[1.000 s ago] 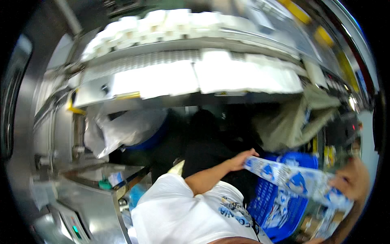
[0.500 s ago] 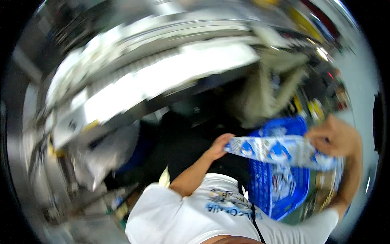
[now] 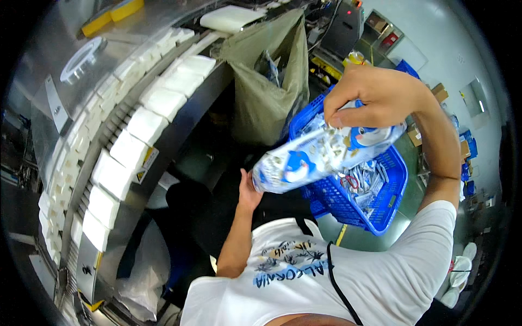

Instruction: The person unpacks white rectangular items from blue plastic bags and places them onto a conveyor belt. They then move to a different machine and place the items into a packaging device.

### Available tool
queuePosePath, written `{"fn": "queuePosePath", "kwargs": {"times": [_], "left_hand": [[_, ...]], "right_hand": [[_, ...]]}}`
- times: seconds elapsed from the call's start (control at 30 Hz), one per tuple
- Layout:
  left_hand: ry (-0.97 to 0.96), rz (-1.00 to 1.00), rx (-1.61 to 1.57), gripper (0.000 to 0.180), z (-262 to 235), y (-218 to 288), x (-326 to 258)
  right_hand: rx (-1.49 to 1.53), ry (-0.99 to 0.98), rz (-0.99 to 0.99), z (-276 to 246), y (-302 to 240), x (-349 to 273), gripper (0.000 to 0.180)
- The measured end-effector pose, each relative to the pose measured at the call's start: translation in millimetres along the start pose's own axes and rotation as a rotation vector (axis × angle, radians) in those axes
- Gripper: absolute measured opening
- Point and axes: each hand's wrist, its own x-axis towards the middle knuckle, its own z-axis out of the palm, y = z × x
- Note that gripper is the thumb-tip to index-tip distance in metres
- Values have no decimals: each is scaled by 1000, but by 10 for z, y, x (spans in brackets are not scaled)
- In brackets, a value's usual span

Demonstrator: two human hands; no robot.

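A long printed plastic pack (image 3: 299, 163), white and blue with cartoon figures, stretches between my two hands. My right hand (image 3: 375, 100) is closed in a pinch on its upper edge near the right part. At the left end is my left hand (image 3: 250, 193), its thumb up along the edge and its other fingers partly hidden behind the pack. Below and behind the pack stands a blue plastic basket (image 3: 399, 168) holding many small printed packets (image 3: 364, 187) and something with a red loop.
On the left a curved conveyor (image 3: 117, 239) carries rows of white folded stacks (image 3: 147, 125). Past the basket, a large beige sack (image 3: 255, 108) hangs open with scraps inside. A clear plastic bag (image 3: 144, 271) sits under the conveyor's near end. Yellow tape (image 3: 341, 234) marks the floor.
My view has swung right and steadied. The pack has gone from nearly level to tilted, its right end higher. Both hands remain on it, the right one now nearer the middle.
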Motion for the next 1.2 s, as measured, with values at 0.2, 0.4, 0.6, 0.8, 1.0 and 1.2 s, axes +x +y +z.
{"fn": "queuePosePath", "kwargs": {"times": [0.2, 0.4, 0.6, 0.8, 1.0, 1.2], "left_hand": [[-17, 65, 35, 51, -147, 38, 23], [11, 231, 296, 22, 3, 383, -164], [52, 298, 532, 36, 644, 699, -431], [86, 417, 967, 37, 1347, 622, -351], [-20, 377, 974, 33, 1767, 395, 68], [-24, 373, 632, 32, 1773, 393, 96]], "right_hand": [[-107, 2, 106, -144, -12, -172, 25], [-121, 171, 503, -200, 527, -966, 25], [171, 256, 754, 628, 1726, -2180, 27], [495, 457, 887, 2401, 2958, -3160, 25], [586, 579, 1046, 4022, 3968, -3788, 21], [516, 561, 1228, 5316, 4552, -3337, 28]]}}
